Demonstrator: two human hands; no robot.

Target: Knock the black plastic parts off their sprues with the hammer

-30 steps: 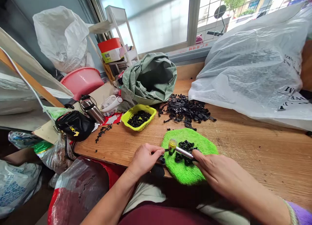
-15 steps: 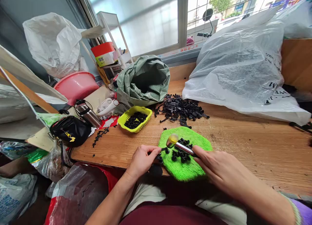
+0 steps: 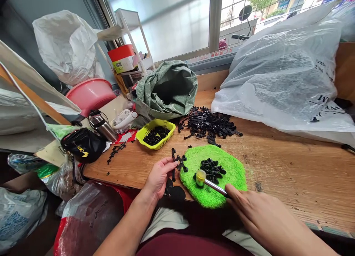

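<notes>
My left hand (image 3: 161,174) pinches a black jointed plastic part (image 3: 179,162) at the left edge of a bright green fluffy cloth (image 3: 233,163). My right hand (image 3: 246,204) is wrapped round the handle of a small hammer (image 3: 213,186) with a yellowish head. That head is low over the front of the cloth, and whether it touches cannot be told. Several small black parts (image 3: 212,167) lie heaped on the cloth behind the hammer. A round black disc (image 3: 176,193) shows at the table edge below my left hand.
Behind the cloth lies a big pile of black parts (image 3: 208,123). A yellow basket (image 3: 169,135) of small black pieces stands left of it, before an open green sack (image 3: 144,89). A white plastic bag (image 3: 266,89) fills the back right. A black pouch (image 3: 94,145) and steel bottle (image 3: 104,128) stand left.
The hammer head has dropped from the cloth's upper left towards its front. My left hand has turned and drawn slightly left, with the black part now raised in its fingers. The view has shifted slightly.
</notes>
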